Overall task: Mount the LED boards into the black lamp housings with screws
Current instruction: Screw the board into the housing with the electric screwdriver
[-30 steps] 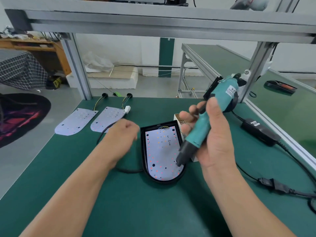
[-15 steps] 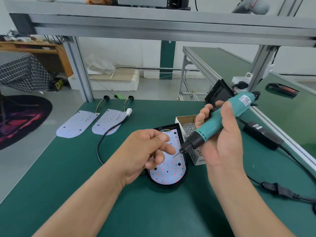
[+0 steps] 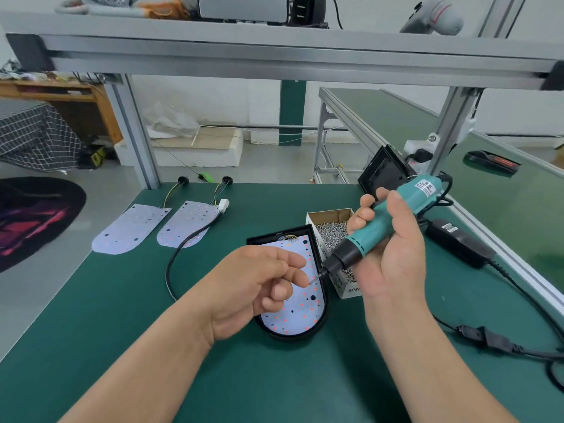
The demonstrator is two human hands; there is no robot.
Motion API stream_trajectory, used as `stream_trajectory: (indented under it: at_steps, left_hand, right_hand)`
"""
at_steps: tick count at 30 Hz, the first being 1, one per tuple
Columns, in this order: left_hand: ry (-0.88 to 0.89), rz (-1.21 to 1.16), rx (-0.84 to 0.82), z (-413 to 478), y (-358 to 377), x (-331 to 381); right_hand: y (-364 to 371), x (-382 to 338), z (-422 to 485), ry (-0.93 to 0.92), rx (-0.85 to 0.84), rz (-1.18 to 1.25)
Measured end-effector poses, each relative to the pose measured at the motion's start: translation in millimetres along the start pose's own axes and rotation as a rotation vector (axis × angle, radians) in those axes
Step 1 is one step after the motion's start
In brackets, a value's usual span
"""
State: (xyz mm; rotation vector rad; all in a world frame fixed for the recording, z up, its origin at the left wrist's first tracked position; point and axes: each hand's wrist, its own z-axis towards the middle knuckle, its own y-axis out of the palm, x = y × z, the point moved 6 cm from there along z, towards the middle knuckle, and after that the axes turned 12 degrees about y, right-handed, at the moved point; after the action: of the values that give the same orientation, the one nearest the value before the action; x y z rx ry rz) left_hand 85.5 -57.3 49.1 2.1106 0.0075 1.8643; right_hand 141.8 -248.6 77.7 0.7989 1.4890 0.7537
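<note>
Cardboard box (image 3: 328,213) w/ screws (image 3: 331,232) — housing (image 3: 293,336) w/ board (image 3: 293,319).

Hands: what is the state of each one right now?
Left hand: fingers curled at the screwdriver tip; holding anything, cannot tell.
Right hand: closed, holding the screwdriver.

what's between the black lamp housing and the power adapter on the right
In the head view, an open box of screws next to the housing; the right hand holds the teal screwdriver above it.

The left hand (image 3: 256,288) covers part of the LED board (image 3: 302,312); what its fingers (image 3: 297,276) pinch is unclear.
</note>
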Motion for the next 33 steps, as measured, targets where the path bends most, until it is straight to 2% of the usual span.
stream_trajectory:
  at_steps: [9,23,33]
  left_hand:
    - [0.068,0.027,0.001,1.8,-3.9,0.0]
    - [0.014,-0.227,-0.008,0.7,11.2,-7.4]
    - [0.028,-0.147,0.003,1.7,7.8,-11.7]
  right_hand:
    - [-0.4,-4.8,-0.2,-0.028,-0.008,0.028]
    - [2.4,-17.0,-4.5,-0.156,-0.056,0.033]
    - [9.4,-24.3,-8.0,-0.142,-0.103,0.038]
